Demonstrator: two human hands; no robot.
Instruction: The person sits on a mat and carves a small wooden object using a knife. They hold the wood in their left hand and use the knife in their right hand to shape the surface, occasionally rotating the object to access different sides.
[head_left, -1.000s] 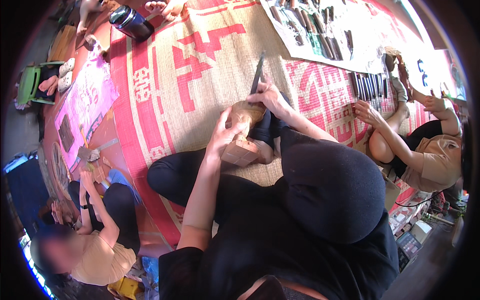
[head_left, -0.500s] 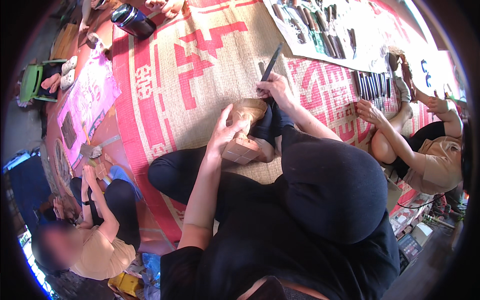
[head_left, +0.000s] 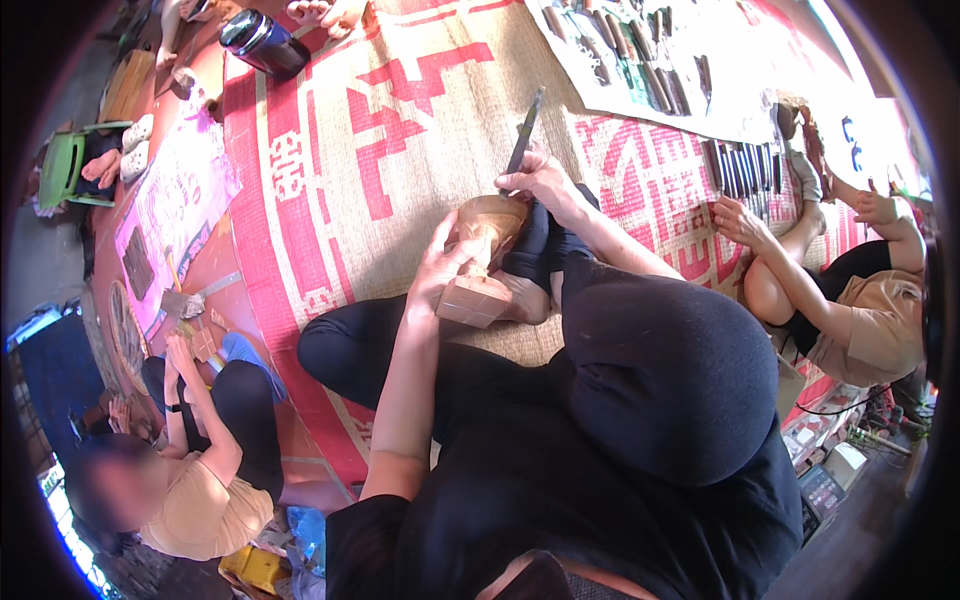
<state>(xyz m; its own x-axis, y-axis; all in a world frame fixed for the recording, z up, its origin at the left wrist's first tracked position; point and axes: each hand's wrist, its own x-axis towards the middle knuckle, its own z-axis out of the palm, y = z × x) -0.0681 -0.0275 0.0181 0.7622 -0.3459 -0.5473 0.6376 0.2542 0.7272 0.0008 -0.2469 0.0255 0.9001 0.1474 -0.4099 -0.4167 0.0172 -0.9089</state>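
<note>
Though near the dark tool (head_left: 522,145), wooden piece (head_left: 490,228) in left grip (head_left: 437,268).

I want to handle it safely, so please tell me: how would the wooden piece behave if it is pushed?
The wooden piece in the left hand looks solid, so it is probably stiff. Its flat-sided block end would likely resist rolling. The narrower middle may be its most fragile part.
</note>
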